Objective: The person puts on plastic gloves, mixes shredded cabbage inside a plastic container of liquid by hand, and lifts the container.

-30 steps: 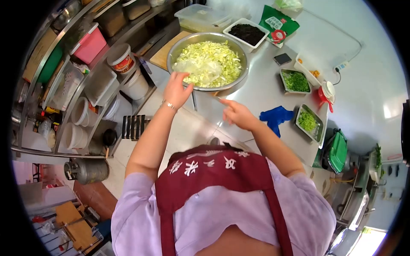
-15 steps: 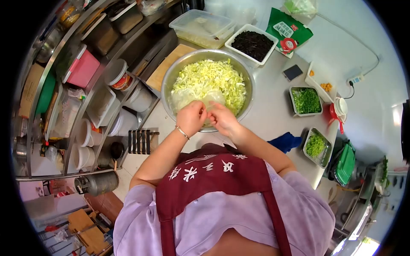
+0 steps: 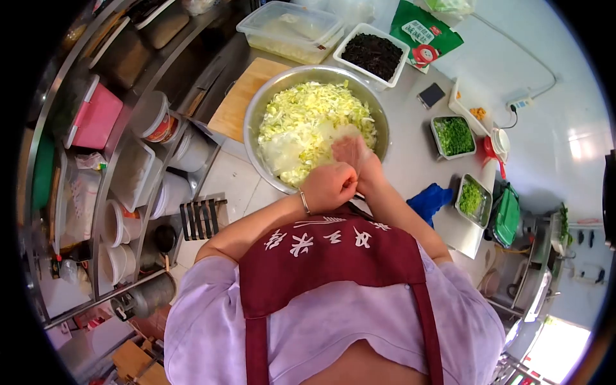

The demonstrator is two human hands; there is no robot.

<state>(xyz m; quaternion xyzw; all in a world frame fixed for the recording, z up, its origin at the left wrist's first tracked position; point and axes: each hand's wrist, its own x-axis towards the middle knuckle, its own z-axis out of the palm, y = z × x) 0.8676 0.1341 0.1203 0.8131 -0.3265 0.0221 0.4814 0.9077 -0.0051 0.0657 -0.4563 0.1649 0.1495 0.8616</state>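
A large steel bowl (image 3: 252,144) holds shredded pale green cabbage (image 3: 314,109). My right hand (image 3: 356,154) reaches over its near edge, fingers outstretched inside what looks like a clear plastic glove (image 3: 343,133). Curled beside my right wrist, my left hand (image 3: 328,185) appears to pinch the glove's cuff; its fingertips are partly hidden. More clear thin plastic (image 3: 282,154) lies over the cabbage on the bowl's left side.
Behind the bowl stand a lidded plastic box (image 3: 292,32) and a white tub of dark shreds (image 3: 401,64). A wooden board (image 3: 240,106) lies left. To the right are a phone (image 3: 430,95), trays of chopped greens (image 3: 454,136) and a blue cloth (image 3: 430,204).
My right hand has slid forward into the clear plastic, its fingers now stretched out. My left hand has moved right and toward me, to my right wrist. The view has shifted slightly.
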